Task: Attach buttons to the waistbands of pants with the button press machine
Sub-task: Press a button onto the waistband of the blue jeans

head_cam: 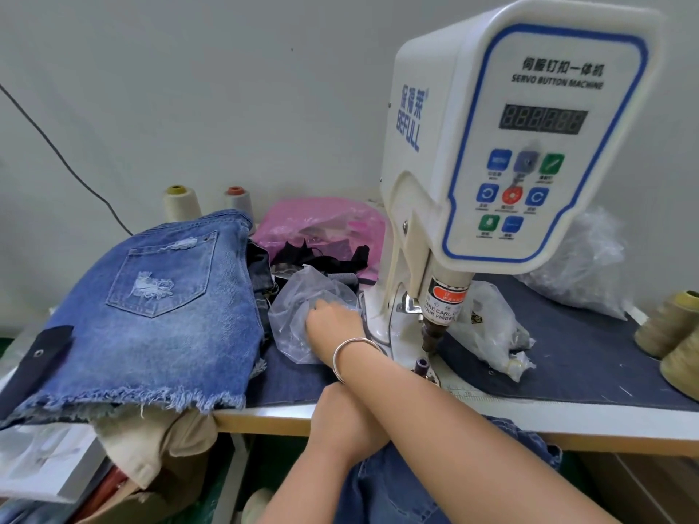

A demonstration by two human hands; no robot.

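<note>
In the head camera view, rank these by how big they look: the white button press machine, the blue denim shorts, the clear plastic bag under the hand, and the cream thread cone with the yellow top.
1. White button press machine
2. Blue denim shorts, nearly as large; nearness may flatter either
3. Clear plastic bag
4. Cream thread cone, farthest back

Desk [264,419]: light top with a wood-coloured front edge, covered by a dark blue denim mat [590,357]. On it, left: stack of distressed denim shorts [151,315], frayed hem overhanging the front edge. Behind the stack, at the wall: two thread cones [182,202]. Centre: clear plastic bag [299,308], pink plastic bag [321,221] behind it. White servo button machine [491,145] stands right of centre. Right: further clear bags [491,327], two olive thread cones [669,323] at the edge.
</note>
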